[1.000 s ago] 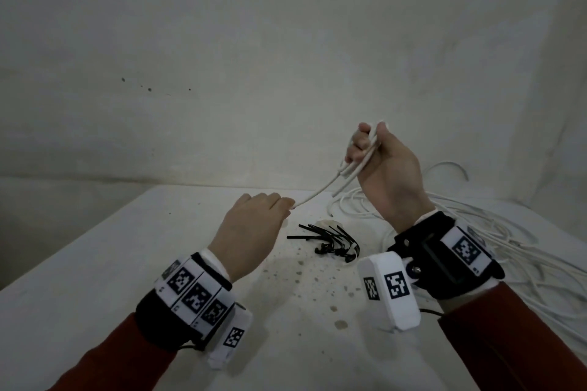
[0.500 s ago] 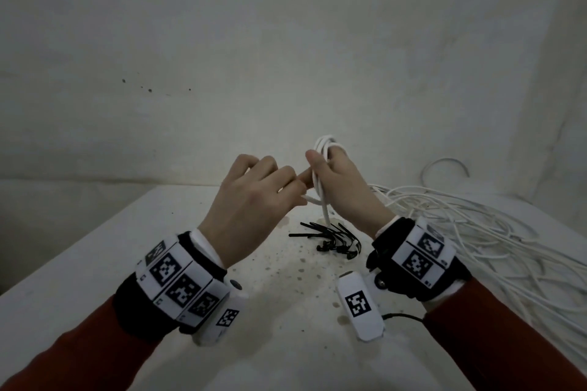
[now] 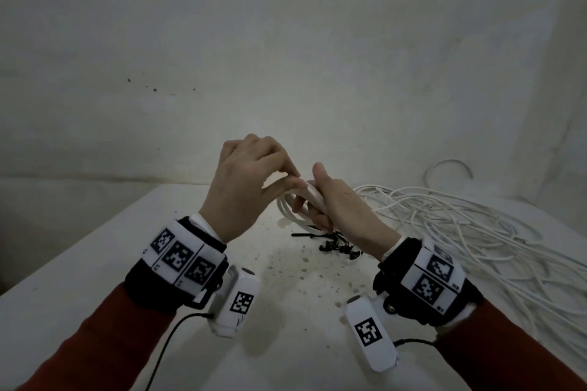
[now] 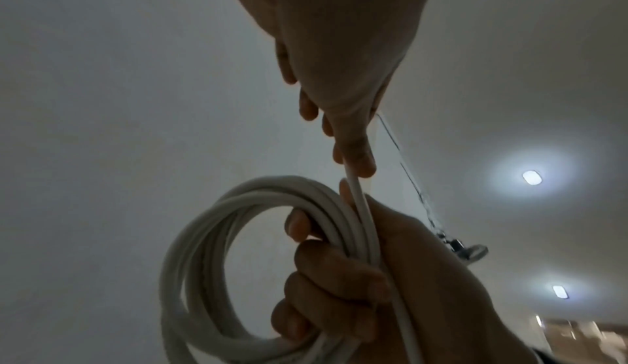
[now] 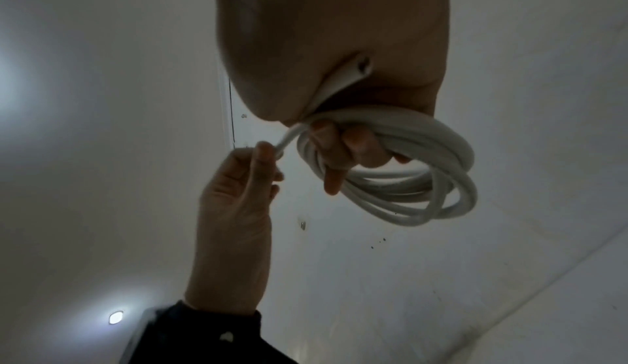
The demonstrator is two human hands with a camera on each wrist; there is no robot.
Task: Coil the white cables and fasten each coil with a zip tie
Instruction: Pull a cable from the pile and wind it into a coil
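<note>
My right hand (image 3: pixel 317 205) grips a small coil of white cable (image 3: pixel 290 209) of several loops, held above the table. In the right wrist view its fingers (image 5: pixel 353 149) curl through the coil (image 5: pixel 431 181). My left hand (image 3: pixel 293 182) pinches the cable's free end between thumb and forefinger, right beside the coil. The left wrist view shows that pinch (image 4: pixel 355 167) just above the coil (image 4: pixel 210 249). A bunch of black zip ties (image 3: pixel 336 244) lies on the table under the hands.
A large tangle of loose white cable (image 3: pixel 470 232) covers the right side of the white, stained table (image 3: pixel 95 263). A pale wall stands close behind it. The table's left edge runs diagonally toward me.
The hands have come together. The stretch of cable between them has been taken up into the coil, and the right hand has come down and turned with it.
</note>
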